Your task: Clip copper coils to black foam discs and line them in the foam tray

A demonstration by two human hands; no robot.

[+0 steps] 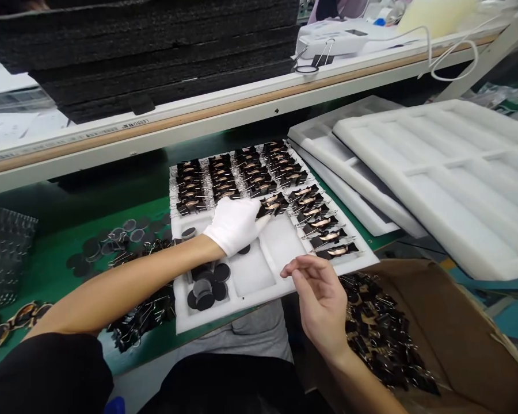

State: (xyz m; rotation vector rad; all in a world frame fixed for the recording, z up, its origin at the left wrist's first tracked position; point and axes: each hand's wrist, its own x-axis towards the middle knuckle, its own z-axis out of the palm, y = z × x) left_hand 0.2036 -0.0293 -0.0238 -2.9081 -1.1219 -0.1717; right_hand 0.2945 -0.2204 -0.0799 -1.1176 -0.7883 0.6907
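My left hand [237,224], in a white glove, reaches over the white foam tray [252,273]. Its fingers are closed on a piece clamped with black binder clips [274,204], a light brown strip showing between them; the glove hides part of the grip. Similar clamped pieces [252,167] fill the tray's far rows and right column. Loose round dark discs [205,287] lie in its near left compartment. My bare right hand [322,305] is palm up by the tray's near right edge, fingers loosely curled and apart, with nothing seen in it.
Loose binder clips [144,316] and dark discs [90,247] lie on the green table left of the tray. Eyeglass frames [15,325] are farther left. A cardboard box [435,305] of clips stands at right, below stacked foam trays [449,167]. A shelf edge [242,109] crosses behind.
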